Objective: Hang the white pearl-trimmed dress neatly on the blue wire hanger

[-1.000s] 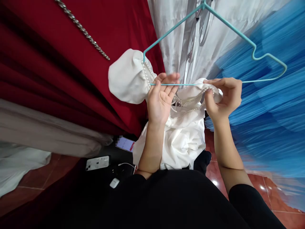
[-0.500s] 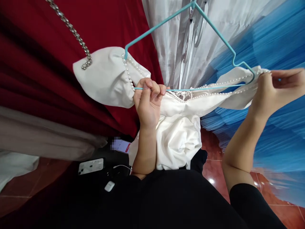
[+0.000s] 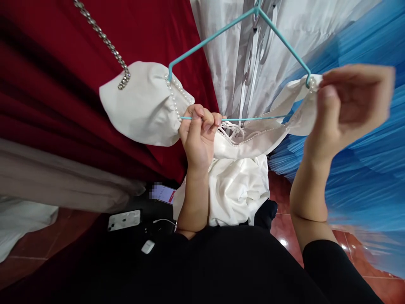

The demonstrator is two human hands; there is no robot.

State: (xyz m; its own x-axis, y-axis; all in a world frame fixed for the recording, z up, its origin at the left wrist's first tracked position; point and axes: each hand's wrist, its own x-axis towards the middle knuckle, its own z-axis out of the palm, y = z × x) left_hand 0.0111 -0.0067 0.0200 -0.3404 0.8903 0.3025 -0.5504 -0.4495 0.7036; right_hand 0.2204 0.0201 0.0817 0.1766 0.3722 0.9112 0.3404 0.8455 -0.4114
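Observation:
A white dress [image 3: 237, 181] with pearl-trimmed edges hangs on a light blue hanger [image 3: 215, 39]. One puffed shoulder piece [image 3: 139, 103] is looped over the hanger's left end notch, and the pearl edge on the right now sits in the right notch. My left hand [image 3: 199, 133] is closed round the hanger's bottom bar, beside the left shoulder piece. At the right notch, my right hand [image 3: 351, 105] pinches the edge of the white fabric between thumb and fingers; part of it is blurred.
Dark red cloth [image 3: 142, 29] hangs at the left, blue tulle [image 3: 363, 177] at the right, white cloth [image 3: 218, 55] behind. A jewelled chain [image 3: 101, 36] hangs upper left. A phone [image 3: 124, 220], a white case [image 3: 147, 246] and a purple card [image 3: 165, 194] lie lower left.
My right hand has moved left and slightly up, bringing the pearl edge from beyond the hanger's right end into its notch. My left hand keeps its hold on the bar.

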